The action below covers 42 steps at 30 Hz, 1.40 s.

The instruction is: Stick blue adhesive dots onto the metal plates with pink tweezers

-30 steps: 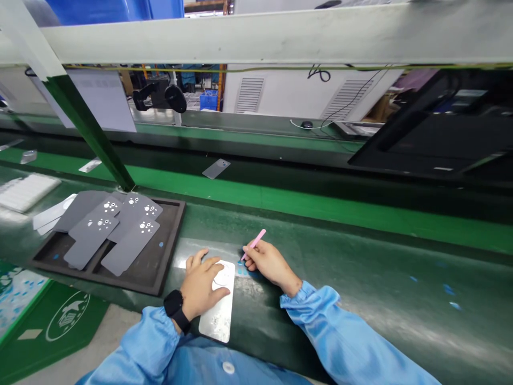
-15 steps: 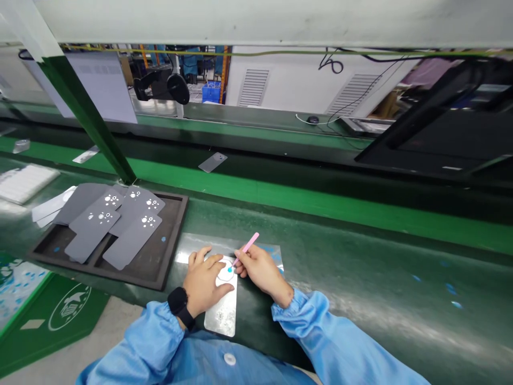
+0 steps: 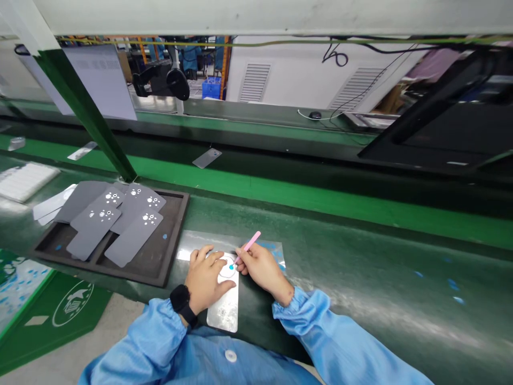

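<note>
Head view: the left hand [image 3: 206, 280] rests open, fingers spread on a silver metal plate [image 3: 225, 311] lying on the green bench mat [image 3: 340, 256], while the right hand [image 3: 262, 271] pinches pink tweezers [image 3: 251, 243], their tip at a small blue piece [image 3: 231, 267] on the plate.

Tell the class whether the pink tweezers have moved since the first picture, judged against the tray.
Yes: the pink tweezers have shifted left and nearer the person, judged against the tray; their tip now sits over the plate.
</note>
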Available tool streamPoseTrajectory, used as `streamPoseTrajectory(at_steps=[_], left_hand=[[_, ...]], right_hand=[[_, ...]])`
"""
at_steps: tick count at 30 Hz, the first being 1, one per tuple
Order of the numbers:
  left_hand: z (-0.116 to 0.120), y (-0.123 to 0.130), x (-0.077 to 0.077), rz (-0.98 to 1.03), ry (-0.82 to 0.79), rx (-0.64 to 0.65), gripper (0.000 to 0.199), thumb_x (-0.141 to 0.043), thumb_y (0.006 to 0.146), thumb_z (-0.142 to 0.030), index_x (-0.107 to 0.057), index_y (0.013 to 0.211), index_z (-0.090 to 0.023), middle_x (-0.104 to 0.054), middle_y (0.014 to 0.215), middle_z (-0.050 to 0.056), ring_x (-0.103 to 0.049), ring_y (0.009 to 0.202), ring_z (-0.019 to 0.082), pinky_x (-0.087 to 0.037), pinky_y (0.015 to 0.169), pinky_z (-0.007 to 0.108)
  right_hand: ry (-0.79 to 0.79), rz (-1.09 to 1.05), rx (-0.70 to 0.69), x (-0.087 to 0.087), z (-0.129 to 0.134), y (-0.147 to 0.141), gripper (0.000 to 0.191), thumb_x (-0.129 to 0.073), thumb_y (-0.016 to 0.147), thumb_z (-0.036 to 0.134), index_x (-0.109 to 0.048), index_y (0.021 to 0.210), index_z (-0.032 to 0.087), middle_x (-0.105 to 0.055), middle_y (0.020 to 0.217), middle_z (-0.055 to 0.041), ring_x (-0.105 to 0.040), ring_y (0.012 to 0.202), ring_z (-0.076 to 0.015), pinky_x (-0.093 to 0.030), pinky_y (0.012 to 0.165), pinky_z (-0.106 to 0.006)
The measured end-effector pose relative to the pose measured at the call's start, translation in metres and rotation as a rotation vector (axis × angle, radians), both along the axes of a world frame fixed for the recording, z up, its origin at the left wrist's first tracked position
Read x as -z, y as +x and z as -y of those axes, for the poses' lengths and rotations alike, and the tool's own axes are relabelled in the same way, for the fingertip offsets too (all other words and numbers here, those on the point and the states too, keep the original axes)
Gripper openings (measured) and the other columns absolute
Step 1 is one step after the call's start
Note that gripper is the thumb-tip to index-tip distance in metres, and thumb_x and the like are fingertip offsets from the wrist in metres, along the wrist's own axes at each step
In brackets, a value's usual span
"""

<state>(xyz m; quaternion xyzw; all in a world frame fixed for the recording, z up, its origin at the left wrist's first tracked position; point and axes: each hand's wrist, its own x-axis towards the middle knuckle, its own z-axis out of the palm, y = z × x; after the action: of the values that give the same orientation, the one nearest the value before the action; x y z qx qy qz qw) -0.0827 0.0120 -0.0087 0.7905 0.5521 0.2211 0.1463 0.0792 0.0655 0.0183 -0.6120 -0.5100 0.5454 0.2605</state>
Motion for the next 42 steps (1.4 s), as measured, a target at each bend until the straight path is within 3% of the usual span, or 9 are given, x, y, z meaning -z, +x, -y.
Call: streamPoseTrajectory(at_steps=[25, 42], left_hand=[[0.0004, 0.0007, 0.0024, -0.021, 0.062, 0.000, 0.038, -0.079, 0.067, -0.043, -0.066, 0.096, -0.023, -0.066, 0.113, 0.007, -0.048, 0.115, 0.034, -0.036, 0.091, 0.052], [0.0003, 0.0009, 0.0023, -0.027, 0.040, -0.005, 0.035, -0.078, 0.068, -0.042, -0.066, 0.096, -0.024, -0.066, 0.113, 0.008, -0.047, 0.116, 0.033, -0.036, 0.093, 0.052]], right_hand=[[-0.012, -0.026, 0.031, 0.0007, -0.0002, -0.0004, 0.016, -0.053, 0.084, 0.021, -0.054, 0.068, 0.018, -0.061, 0.053, 0.0035, -0.059, 0.043, -0.0109, -0.046, 0.042, -0.020], [0.021, 0.038, -0.026, -0.0023, 0.0005, -0.0011, 0.016, -0.051, 0.084, 0.024, -0.053, 0.068, 0.020, -0.061, 0.052, 0.0031, -0.060, 0.044, -0.0120, -0.048, 0.042, -0.021]])
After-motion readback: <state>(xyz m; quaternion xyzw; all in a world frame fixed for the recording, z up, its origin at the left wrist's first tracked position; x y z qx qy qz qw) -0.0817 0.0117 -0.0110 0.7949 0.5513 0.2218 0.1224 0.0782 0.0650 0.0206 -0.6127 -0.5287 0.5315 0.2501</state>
